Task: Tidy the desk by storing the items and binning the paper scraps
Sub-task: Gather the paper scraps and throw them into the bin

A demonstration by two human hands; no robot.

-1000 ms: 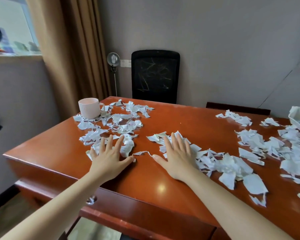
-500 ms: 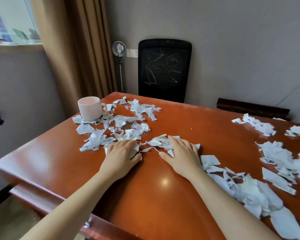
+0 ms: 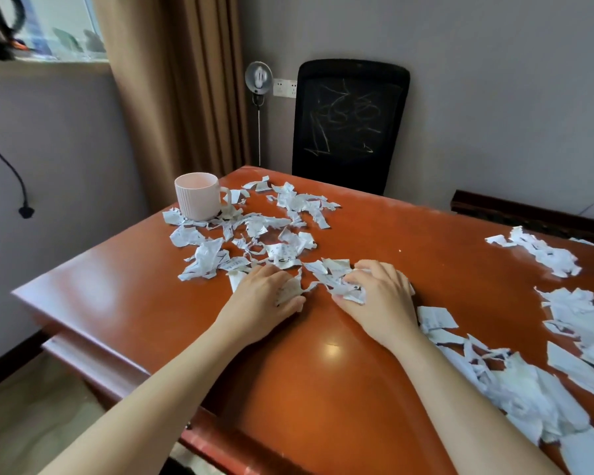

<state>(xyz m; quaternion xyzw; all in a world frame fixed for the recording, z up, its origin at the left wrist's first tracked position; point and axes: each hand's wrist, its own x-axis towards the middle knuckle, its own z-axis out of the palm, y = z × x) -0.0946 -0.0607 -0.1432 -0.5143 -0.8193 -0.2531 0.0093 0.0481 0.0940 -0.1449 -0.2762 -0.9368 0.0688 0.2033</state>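
Glossy red-brown wooden desk (image 3: 323, 389): torn white paper scraps (image 3: 282, 251) strewn, right heap cut off. Left hand (image 3: 259, 298), right hand (image 3: 379, 299) clutch scraps mid-desk, fingertips buried. Bare wood along near edge.

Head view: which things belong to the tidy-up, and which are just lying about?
Job: paper scraps, gripped by the left hand and right hand; pink mug; desk.
Not the job: black chair; curtain; wall socket; hanging cable.
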